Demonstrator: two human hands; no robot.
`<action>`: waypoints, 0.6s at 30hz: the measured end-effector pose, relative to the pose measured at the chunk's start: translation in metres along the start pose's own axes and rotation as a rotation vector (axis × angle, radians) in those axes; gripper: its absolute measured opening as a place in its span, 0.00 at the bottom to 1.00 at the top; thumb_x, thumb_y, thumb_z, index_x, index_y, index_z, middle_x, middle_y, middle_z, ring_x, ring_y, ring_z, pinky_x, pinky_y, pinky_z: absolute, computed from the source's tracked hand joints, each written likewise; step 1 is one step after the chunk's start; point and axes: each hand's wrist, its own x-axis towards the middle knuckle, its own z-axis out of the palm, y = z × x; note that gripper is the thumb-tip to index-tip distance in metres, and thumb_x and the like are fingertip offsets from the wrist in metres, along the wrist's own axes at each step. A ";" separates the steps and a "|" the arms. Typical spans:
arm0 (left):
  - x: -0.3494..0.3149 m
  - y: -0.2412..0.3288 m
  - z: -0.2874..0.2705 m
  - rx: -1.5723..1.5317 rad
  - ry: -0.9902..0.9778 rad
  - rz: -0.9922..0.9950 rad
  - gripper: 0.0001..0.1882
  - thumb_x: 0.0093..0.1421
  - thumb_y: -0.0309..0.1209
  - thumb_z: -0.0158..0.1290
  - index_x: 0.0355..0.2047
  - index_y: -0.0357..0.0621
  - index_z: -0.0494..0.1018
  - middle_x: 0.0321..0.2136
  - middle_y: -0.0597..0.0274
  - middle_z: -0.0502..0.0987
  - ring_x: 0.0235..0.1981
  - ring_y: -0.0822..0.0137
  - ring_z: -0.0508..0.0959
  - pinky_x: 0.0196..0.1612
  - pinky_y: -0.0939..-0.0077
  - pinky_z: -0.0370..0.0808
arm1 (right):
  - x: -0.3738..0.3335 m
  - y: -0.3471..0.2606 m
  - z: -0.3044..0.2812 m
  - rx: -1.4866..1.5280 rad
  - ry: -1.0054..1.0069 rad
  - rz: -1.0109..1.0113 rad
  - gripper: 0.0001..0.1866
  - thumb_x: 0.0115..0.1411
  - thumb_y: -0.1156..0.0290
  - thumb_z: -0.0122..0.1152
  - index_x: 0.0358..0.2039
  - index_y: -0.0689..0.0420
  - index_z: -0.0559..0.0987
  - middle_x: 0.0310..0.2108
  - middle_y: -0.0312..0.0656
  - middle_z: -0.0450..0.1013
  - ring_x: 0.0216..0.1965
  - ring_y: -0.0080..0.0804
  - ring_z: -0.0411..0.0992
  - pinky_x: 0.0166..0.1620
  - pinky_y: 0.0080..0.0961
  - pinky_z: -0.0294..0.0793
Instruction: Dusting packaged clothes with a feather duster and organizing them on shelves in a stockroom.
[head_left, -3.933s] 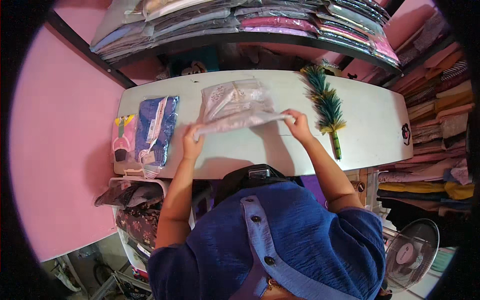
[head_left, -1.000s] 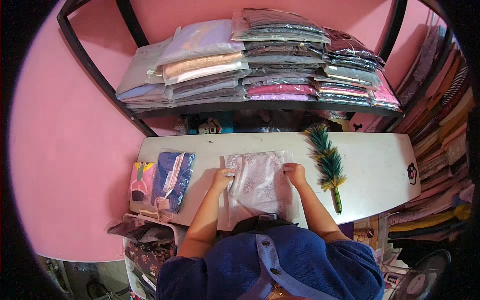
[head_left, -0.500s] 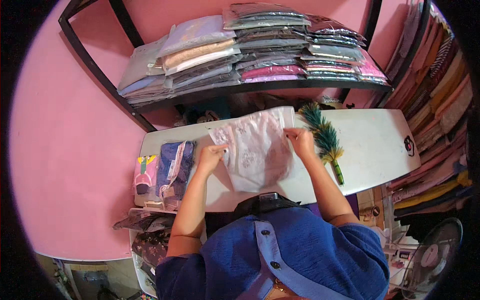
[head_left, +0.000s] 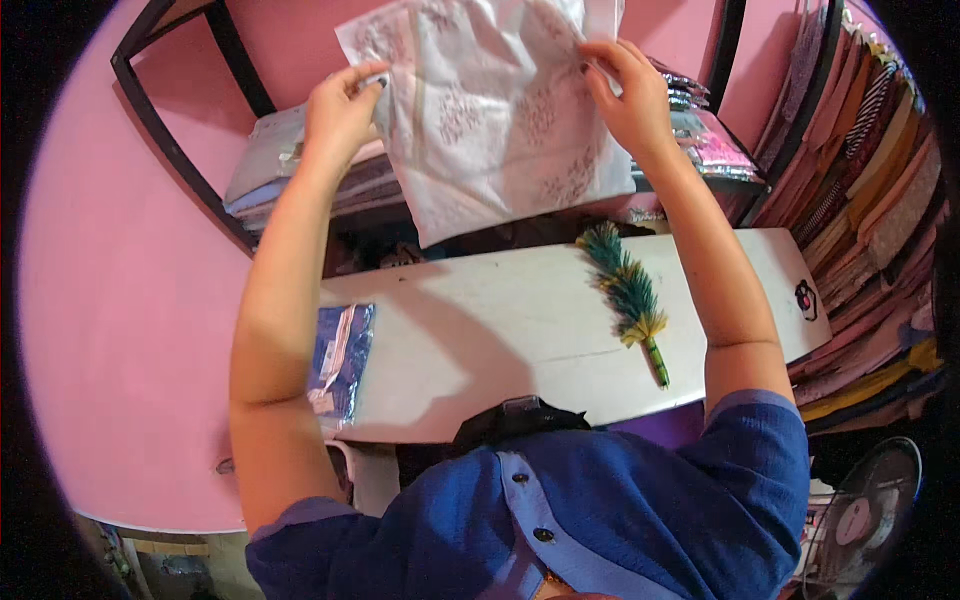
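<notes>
Left hand (head_left: pixel 343 110): your fingers pinch the left edge of a flat, see-through plastic packet of white cloth with grey-brown flowers (head_left: pixel 490 125).
Right hand (head_left: pixel 635 95): you pinch its right edge.
Flower packet: up in the air, top middle of the frame, its top cut off.
Done: it is off the long white table (head_left: pixel 470 310) and held out wide.
Not done yet: it is not put down.
Edges: it hides part of the black metal shelf (head_left: pixel 238 60); I cannot tell if they touch. Shiny bagged clothes (head_left: pixel 710 140) peek out just right of your wrist.
Room: white tabletop stretches between the blue plastic-wrapped packet (head_left: pixel 340 360), lower left, and the green-and-yellow feathery duster (head_left: pixel 627 285), right of middle.
</notes>
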 end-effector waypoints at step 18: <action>0.269 0.023 0.105 0.720 0.438 0.104 0.15 0.58 0.30 0.45 0.45 0.45 0.73 0.42 0.45 0.75 0.46 0.46 0.74 0.48 0.57 0.70 | 0.197 0.187 0.072 -0.092 -0.008 -0.212 0.18 0.49 0.77 0.52 0.43 0.60 0.76 0.40 0.55 0.69 0.43 0.51 0.69 0.47 0.37 0.69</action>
